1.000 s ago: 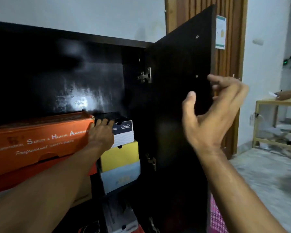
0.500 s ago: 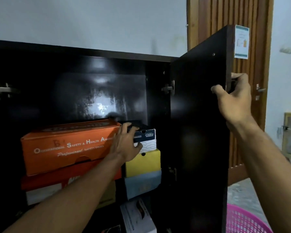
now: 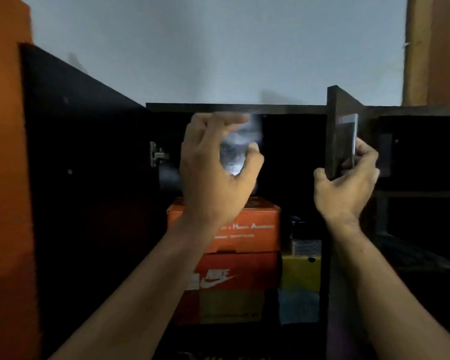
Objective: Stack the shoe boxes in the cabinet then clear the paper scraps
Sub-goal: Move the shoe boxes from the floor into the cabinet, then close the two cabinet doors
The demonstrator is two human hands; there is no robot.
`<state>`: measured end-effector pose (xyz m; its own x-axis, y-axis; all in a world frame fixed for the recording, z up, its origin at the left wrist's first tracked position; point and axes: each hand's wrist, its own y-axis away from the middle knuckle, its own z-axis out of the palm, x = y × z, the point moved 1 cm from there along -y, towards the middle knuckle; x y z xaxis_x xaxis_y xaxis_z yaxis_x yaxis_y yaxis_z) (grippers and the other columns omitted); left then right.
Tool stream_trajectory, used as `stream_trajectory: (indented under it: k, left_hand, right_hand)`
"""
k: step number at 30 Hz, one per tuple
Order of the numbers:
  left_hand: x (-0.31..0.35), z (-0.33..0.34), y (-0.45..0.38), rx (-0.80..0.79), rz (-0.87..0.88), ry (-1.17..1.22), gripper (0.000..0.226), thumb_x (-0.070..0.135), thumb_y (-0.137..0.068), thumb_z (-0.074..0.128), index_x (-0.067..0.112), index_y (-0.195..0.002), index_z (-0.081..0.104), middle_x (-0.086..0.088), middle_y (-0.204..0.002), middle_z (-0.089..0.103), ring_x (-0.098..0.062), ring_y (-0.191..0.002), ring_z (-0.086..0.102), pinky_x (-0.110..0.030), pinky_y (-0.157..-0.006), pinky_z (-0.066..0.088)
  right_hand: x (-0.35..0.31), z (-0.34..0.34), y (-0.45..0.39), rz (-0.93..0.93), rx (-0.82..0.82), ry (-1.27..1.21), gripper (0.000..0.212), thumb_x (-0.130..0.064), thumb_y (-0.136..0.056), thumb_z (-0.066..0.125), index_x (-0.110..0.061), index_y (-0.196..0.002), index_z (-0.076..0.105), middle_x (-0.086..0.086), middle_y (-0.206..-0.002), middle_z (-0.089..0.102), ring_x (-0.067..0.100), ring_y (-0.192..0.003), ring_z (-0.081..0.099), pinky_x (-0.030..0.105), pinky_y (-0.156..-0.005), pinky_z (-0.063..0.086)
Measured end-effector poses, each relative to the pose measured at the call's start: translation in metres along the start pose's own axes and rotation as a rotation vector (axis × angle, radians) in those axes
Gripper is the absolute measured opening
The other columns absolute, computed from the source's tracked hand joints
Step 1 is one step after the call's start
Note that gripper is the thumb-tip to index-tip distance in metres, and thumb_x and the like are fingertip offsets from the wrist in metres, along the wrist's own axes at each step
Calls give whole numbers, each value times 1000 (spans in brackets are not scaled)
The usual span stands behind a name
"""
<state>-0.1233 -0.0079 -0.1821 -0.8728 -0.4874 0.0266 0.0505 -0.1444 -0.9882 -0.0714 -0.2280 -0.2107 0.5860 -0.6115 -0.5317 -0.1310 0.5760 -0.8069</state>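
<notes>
Shoe boxes are stacked inside the dark cabinet point(image 3: 234, 109). An orange safety-shoe box point(image 3: 255, 229) lies on a red Nike box point(image 3: 234, 274), with a tan box under them. To their right a small dark box point(image 3: 303, 242) sits on a yellow box point(image 3: 300, 275) and a blue one below. My left hand point(image 3: 213, 175) is raised in front of the opening, above the orange box, fingers loosely curved and holding nothing. My right hand point(image 3: 348, 183) grips the front edge of the right cabinet door point(image 3: 335, 131), which I see nearly edge-on.
The left cabinet door point(image 3: 83, 178) stands wide open, with an orange surface point(image 3: 5, 178) beyond it. Another dark open compartment point(image 3: 421, 152) lies to the right of the door. A wooden slatted panel point(image 3: 434, 48) rises at the top right.
My left hand has lifted off the small dark box and risen in front of the opening. The right door, gripped by my right hand, has swung toward closing. The view has turned left.
</notes>
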Motion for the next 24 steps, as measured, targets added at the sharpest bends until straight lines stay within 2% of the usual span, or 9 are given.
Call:
stream_trajectory:
  k: [2,6,8,10,14,17,20,22,24]
  left_hand:
    - [1,-41,-21,96,53,-85,26,13,-85,71,7,-110,68,-8,-109,62,-21,-100,61,-22,-89,47]
    - [-10,-121,-45,353,162,-391,27,23,-90,68,8,-112,67,-6,-113,62,-27,-110,58,-49,-94,48]
    - [-18,-154,-53,384,41,-551,44,36,-90,64,10,-126,63,-14,-128,60,-31,-123,53,-44,-106,42]
    - [-32,-175,-54,265,-256,-668,67,50,-90,58,15,-146,48,-14,-146,48,-29,-137,43,-35,-112,35]
    - [-50,-174,-40,-15,-605,-404,53,57,-104,37,19,-138,50,0,-134,56,-19,-130,51,-35,-104,43]
    - [-41,-157,-29,52,-609,-247,48,50,-109,29,26,-147,46,21,-127,44,13,-115,43,-16,-98,34]
    - [-34,-133,-21,134,-612,-70,38,39,-112,31,34,-145,47,32,-123,43,27,-107,42,7,-81,32]
    - [-32,-110,-15,166,-558,44,31,32,-111,34,36,-129,60,25,-119,61,19,-111,56,-4,-92,46]
    - [-33,-83,-5,145,-556,150,36,31,-108,37,38,-129,65,2,-117,68,-13,-114,65,-41,-98,57]
  right_hand:
    - [-2,20,6,42,-12,15,73,-11,-76,79,-15,-141,46,1,-125,59,30,-119,49,39,-102,47]
    - [-3,50,12,113,-7,24,78,-7,-75,83,-18,-142,44,-6,-117,45,30,-123,50,42,-106,48]
    - [-1,62,13,139,-3,26,80,-7,-74,84,-19,-143,44,3,-125,51,31,-122,52,47,-108,49]
    - [3,74,13,141,13,58,81,-8,-73,84,-18,-143,44,11,-132,54,33,-124,51,52,-108,49]
    - [7,91,17,111,50,111,80,-14,-72,83,-15,-143,44,14,-132,56,39,-124,50,55,-106,48]
    - [11,99,17,82,55,152,80,-20,-72,80,-15,-143,44,13,-127,59,39,-120,49,54,-102,47]
    - [13,105,18,69,49,163,78,-25,-73,76,-12,-143,45,15,-124,60,40,-117,49,53,-99,45]
    - [13,110,19,66,60,172,74,-33,-76,72,-11,-142,47,14,-124,61,41,-116,50,51,-97,45]
    - [14,112,19,68,66,155,70,-42,-79,67,-11,-139,49,12,-118,63,38,-115,50,50,-94,45]
